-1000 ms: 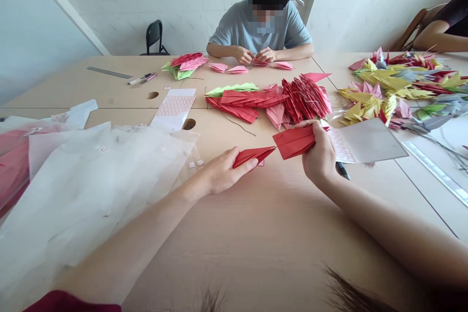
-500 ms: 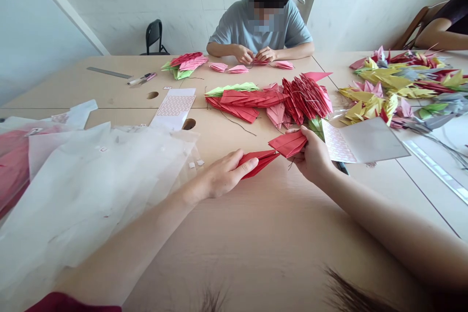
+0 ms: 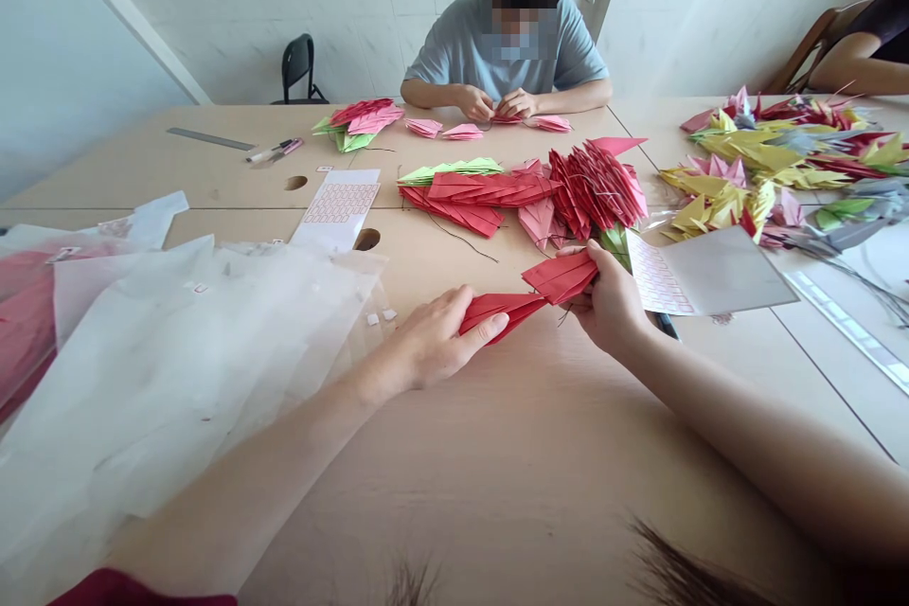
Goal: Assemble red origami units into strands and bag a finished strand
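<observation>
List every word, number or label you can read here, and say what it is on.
No text can be read.
Sticker sheet: rows of small red boxes, too small to read.
Sheet beside the right hand: fine red print, too small to read.
Rulers: markings blurred.

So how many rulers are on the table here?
2. One grey ruler lies at the far left, near the pens. One clear ruler lies at the right edge, beside the white sheet. Others may be hidden under the paper piles.
</observation>
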A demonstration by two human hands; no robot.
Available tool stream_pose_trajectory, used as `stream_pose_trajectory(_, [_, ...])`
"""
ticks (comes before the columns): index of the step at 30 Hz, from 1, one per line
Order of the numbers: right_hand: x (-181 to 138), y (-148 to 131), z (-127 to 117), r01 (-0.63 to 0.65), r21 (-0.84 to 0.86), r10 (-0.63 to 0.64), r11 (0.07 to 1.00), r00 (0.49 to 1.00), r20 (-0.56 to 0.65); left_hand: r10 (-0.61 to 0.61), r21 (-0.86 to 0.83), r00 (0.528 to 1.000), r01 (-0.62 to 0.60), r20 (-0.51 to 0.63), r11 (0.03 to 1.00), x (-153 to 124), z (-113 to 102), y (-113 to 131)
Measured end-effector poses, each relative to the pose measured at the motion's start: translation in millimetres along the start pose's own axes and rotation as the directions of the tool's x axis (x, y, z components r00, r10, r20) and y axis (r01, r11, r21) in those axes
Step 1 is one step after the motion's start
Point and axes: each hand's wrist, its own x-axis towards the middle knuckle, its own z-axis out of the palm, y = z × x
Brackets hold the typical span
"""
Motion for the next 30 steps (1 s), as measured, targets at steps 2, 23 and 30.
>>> stream_pose_trajectory(2, [0, 1, 0, 0.021, -0.013, -0.021, 1.0, 1.0, 0.017, -0.003, 0.018, 1.0, 0.004, -0.005, 1.0, 0, 0, 0])
stream_pose_trajectory(23, [-14, -26, 2, 0.461, 0.14, -0.481, 0.876, 0.85, 0.213, 0.533, 0.587, 0.718, -0.214, -0.447, 0.781, 11, 21, -21])
stream_pose_trajectory(30, [-19, -28, 2, 0.499, 0.095, -0.507, 0.861, 0.834, 0.217, 0.612, 0.67, 0.648, -0.206, -0.453, 0.713, 10, 21, -18])
